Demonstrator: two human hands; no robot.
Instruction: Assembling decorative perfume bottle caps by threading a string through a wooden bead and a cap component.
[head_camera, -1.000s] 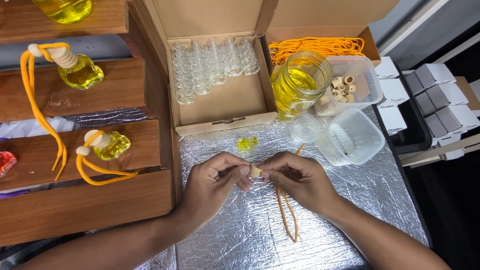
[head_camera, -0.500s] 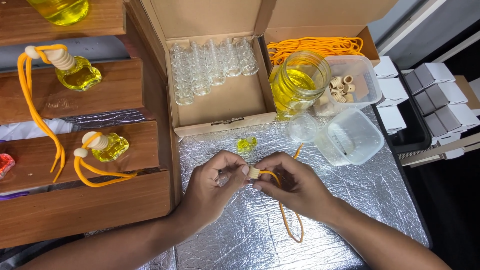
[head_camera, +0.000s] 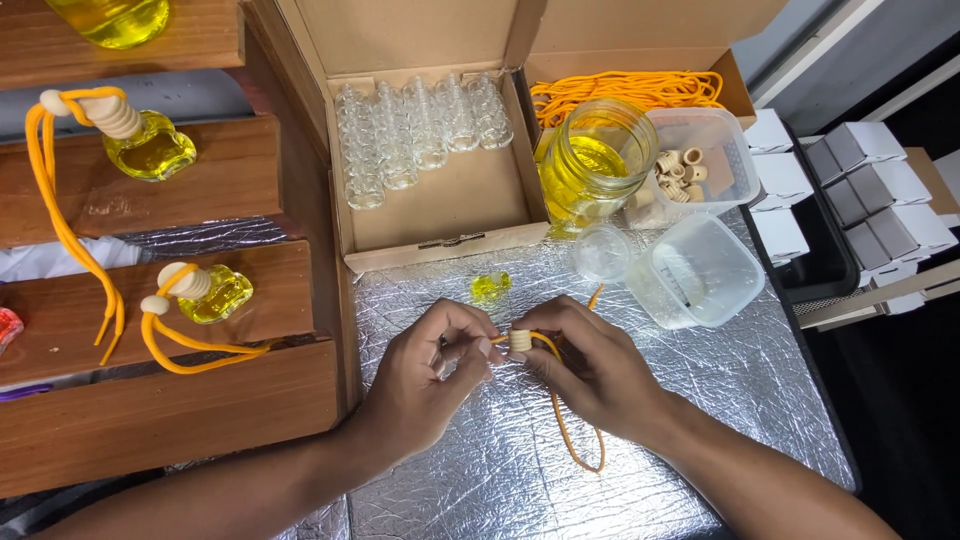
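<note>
Far to my left, on the stepped wooden shelves (head_camera: 230, 180), lie two finished small bottles of yellow liquid (head_camera: 150, 150), each with a ribbed wooden cap and an orange loop trailing down. Nearer the middle, my left hand (head_camera: 425, 375) is closed in a pinch, thumb and forefinger meeting at the left end of the little wooden cap (head_camera: 519, 341), which I hold just above the silver foil mat (head_camera: 480, 470). The cap is a short ribbed cylinder; its long axis seems to run left to right, in line with the cord, though it is too small for me to be sure. The orange cord (head_camera: 565, 420) passes through it: a short stub pokes out leftward toward my left fingertips, and the long part arcs right, then drops toward me in a narrow loop lying on the foil. My right hand (head_camera: 590, 365) is curled shut on the cap's right side, fingers bent around the cord. Just beyond my hands sits a small yellow bottle (head_camera: 490, 287) on the foil, in front of the open cardboard box (head_camera: 450, 200) of empty glass bottles. Further right stand a jar of yellow liquid (head_camera: 595, 160), a clear tub of wooden caps (head_camera: 700, 150), and an empty plastic tub (head_camera: 700, 270).
</note>
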